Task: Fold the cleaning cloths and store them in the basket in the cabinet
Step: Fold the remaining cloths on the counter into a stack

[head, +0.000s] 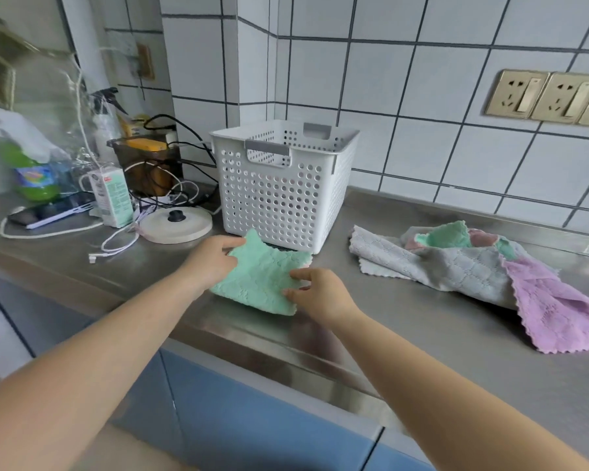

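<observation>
Basket [283, 185] taken as my landmark: white, perforated, grey handle trims, it stood upright on the steel counter [422, 334] against the tiled wall [422, 130]. I could not see its floor, so contents unknown.

Green cloth [262, 280] lay on the counter directly in front of the basket, its far edge just short of the basket's base. It looked folded, with a sliver of pink showing at the corner nearest the basket.

My left hand [208, 258] sat in front of the basket's left corner, fingers curled over the cloth's far-left corner and pinching it. My right hand [320, 294] was in front of the basket and a little right, thumb and fingers curled on the cloth's right edge, gripping it.

Right of the basket, well apart from it, a loose heap of unfolded cloths [473, 266] lay on the counter: grey on top, green and pink pieces tucked in, one lilac cloth [558, 311] trailing toward the counter's front edge.

Left of the basket: a round white lid [176, 226] with a black knob, near its base. Farther left, a tangle of cables [157, 185], a small carton [111, 195], a spray bottle [106, 124], a green bottle [34, 171].

Above and right of the basket, gold wall sockets [544, 96]. Below the counter, blue cabinet fronts [252, 419].
</observation>
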A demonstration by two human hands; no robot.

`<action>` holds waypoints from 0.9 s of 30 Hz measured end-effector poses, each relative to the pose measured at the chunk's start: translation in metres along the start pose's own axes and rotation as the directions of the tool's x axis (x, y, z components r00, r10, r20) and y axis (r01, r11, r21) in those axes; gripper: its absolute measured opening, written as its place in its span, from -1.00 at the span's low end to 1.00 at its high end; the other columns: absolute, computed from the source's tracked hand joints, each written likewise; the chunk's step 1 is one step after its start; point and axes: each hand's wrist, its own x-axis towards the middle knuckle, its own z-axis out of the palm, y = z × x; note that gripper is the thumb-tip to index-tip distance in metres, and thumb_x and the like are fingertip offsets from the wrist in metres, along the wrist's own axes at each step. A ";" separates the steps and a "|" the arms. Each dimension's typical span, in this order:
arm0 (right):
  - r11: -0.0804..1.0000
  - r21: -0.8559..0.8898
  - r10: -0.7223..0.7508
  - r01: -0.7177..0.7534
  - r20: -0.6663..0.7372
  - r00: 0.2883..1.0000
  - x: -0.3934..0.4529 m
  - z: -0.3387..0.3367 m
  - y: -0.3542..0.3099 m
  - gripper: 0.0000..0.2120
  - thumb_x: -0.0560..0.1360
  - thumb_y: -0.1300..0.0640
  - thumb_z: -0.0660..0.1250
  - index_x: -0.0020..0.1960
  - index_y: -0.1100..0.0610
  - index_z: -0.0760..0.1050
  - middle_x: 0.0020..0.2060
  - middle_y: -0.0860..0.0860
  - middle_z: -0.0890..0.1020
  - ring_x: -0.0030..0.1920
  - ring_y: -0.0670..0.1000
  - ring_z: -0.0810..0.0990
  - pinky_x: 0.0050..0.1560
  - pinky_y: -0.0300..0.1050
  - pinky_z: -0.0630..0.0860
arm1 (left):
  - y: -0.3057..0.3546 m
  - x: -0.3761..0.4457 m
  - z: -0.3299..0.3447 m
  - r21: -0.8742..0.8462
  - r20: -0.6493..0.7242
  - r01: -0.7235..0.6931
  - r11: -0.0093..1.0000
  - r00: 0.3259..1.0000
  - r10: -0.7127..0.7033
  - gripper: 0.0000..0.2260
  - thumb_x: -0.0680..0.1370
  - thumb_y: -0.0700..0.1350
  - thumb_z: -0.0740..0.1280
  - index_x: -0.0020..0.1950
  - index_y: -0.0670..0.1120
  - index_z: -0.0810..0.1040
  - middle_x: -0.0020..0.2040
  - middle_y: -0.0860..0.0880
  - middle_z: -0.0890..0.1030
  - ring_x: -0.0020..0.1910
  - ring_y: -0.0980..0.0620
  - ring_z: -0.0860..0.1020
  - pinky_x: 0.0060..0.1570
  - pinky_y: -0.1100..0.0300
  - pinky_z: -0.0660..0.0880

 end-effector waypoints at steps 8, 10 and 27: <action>0.962 -0.263 -0.072 0.080 0.041 0.997 0.005 0.017 -0.001 -0.69 0.50 -0.01 0.32 0.21 0.04 0.56 0.15 0.06 0.51 0.22 -0.01 0.45 0.19 -0.13 0.41 | -0.027 0.000 -0.005 0.281 0.097 0.000 0.960 0.995 -0.028 -0.59 0.55 -0.30 0.20 0.41 -0.13 0.39 0.45 -0.05 0.35 0.33 0.01 0.42 0.23 0.25 0.30; 0.960 -0.267 -0.080 0.087 0.038 0.996 0.006 0.017 0.000 -0.67 0.50 -0.03 0.32 0.23 0.02 0.54 0.17 0.04 0.49 0.22 -0.02 0.46 0.19 -0.16 0.39 | -0.027 0.000 -0.004 0.326 0.109 -0.021 0.945 0.994 -0.015 -0.60 0.56 -0.28 0.19 0.41 -0.15 0.38 0.46 -0.07 0.33 0.42 0.00 0.31 0.32 0.24 0.22; 0.954 -0.229 0.088 -0.196 -0.411 0.907 -0.046 -0.143 0.108 -0.70 0.49 0.03 0.31 0.22 -0.04 0.51 0.16 0.01 0.46 0.06 0.01 0.53 -0.03 -0.22 0.37 | 0.126 -0.002 0.133 0.194 0.210 -0.596 0.779 0.801 0.561 -0.65 0.53 -0.21 0.28 0.32 -0.07 0.51 0.34 0.04 0.43 0.35 0.07 0.34 0.24 0.44 0.11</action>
